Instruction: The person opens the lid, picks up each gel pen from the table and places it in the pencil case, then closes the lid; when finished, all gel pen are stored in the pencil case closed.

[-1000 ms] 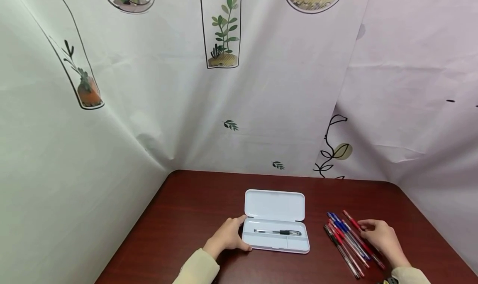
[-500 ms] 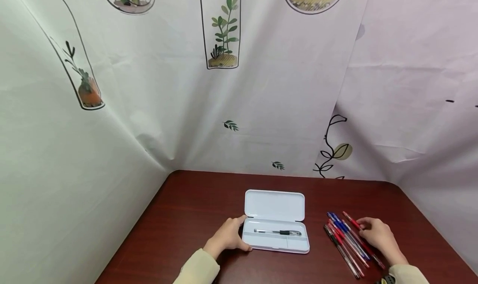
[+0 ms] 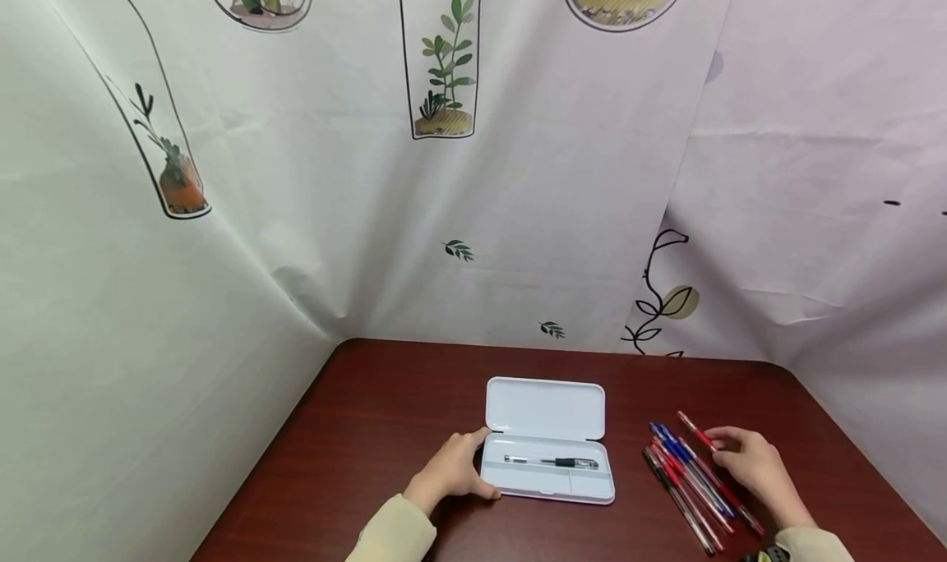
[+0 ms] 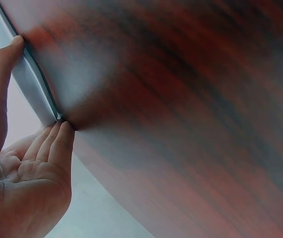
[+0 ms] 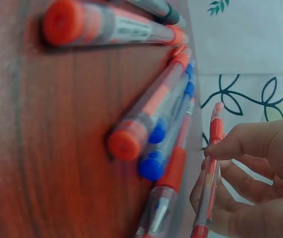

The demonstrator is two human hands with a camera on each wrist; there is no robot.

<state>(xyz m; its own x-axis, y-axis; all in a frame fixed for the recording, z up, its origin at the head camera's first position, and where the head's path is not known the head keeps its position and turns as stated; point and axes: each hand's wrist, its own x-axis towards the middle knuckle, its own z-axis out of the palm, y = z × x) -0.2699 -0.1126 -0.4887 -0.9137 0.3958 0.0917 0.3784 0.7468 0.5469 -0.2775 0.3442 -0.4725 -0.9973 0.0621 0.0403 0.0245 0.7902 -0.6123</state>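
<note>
Beside pens [image 3: 685,458], right hand [image 3: 755,465] pinches 1 red pen [image 5: 210,173]; left hand [image 3: 451,466] grips case [image 3: 545,418].

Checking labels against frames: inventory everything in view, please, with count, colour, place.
pencil case: 1, white, open on table
pen in case: 1, black and clear
red pens: 3, on table right of case
blue pens: 2, same pile
black pen: 1, pile's left edge
held pen: 1, red, right hand
table: 1, dark red-brown
cloth: count unclear, white, plant prints, around table
wrist item: 1, dark, right wrist, cut off
sleeves: 2, cream, forearms
left hand: 1, gripping case's left end
right hand: 1, pinching held pen
</note>
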